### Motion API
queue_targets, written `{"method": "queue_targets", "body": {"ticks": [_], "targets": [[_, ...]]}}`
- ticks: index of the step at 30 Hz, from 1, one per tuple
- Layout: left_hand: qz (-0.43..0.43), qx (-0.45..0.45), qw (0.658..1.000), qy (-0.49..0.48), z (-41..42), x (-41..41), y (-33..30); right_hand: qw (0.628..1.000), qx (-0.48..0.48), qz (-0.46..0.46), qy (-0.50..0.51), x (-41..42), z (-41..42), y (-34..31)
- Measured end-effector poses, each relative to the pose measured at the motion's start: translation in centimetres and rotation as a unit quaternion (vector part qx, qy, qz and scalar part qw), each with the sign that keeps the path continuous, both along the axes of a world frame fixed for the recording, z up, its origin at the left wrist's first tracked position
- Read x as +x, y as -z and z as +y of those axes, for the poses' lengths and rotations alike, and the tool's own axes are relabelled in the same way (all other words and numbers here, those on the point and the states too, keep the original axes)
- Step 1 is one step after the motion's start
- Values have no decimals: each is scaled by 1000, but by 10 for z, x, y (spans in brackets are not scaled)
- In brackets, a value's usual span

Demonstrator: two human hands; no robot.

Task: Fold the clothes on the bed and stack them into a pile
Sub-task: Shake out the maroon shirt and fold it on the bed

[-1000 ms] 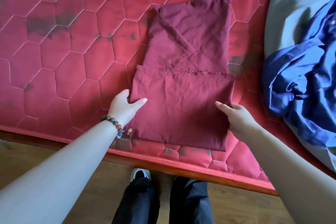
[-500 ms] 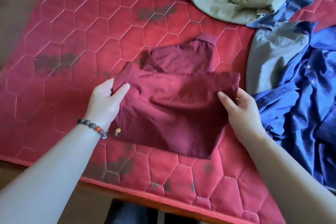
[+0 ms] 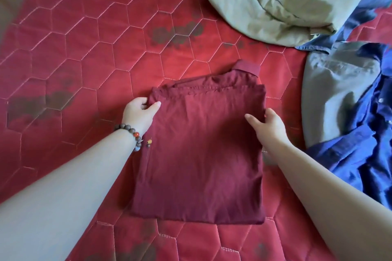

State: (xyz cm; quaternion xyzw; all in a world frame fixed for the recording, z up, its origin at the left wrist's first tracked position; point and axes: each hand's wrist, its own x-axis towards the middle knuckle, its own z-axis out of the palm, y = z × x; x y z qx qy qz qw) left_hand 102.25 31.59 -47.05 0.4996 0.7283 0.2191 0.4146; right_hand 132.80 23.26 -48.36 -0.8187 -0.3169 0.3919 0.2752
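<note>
From the head camera, the maroon shirt (image 3: 197, 150) is now folded over on itself into a near-square packet; half a second ago its lower half was still raised off the bed and only part way over, with the upper body and collar showing beyond it. Now the folded edge lies close to the collar (image 3: 247, 68), and only that collar band and a thin strip of fabric stick out past the far edge. The hands have travelled forward with the fold and sit at the packet's far corners. The olive garment (image 3: 282, 4) fills more of the upper picture than before.

The left hand (image 3: 140, 113) grips the far left corner, thumb on top of the cloth and the other fingers curled underneath it. A beaded bracelet (image 3: 132, 133) circles that wrist. The right hand (image 3: 268, 124) holds the right edge near the far corner, thumb lying across the top and fingers wrapped round the side.

The shirt lies flat on the red quilted mattress (image 3: 84, 53), near its front edge, between the two forearms. Its surface is mostly smooth, with a stitched hem running across the far edge. To the right, apart from it, lie a grey garment (image 3: 335, 91) and a crumpled blue shirt (image 3: 360, 154).
</note>
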Motion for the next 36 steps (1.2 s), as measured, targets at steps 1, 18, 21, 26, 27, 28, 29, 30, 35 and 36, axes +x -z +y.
{"method": "queue_targets", "body": {"ticks": [1,18,21,26,27,28,29,30,35,36], "targets": [[0,8,1000,0,3,1,0,999,15,32,9,-3,3,-3],[91,48,994,44,72,10,12,998,35,-1,46,12,77,-1],[68,80,994,8,78,12,12,996,79,-21,48,14,82,-4],[151,154,976,-35,68,32,8,986,58,-146,62,6,79,-11],[174,193,966,-11,62,38,5,972,83,-213,45,2,76,-14],[191,233,953,40,54,47,3,952,129,-279,-4,-6,73,-16],[206,263,936,106,43,57,3,927,177,-323,-75,-18,70,-17],[221,276,918,180,31,68,6,903,212,-339,-155,-32,69,-15],[310,169,846,400,-5,95,38,853,130,-274,-424,-83,68,18],[323,162,845,395,-3,93,42,846,122,-280,-436,-79,70,24]]}}
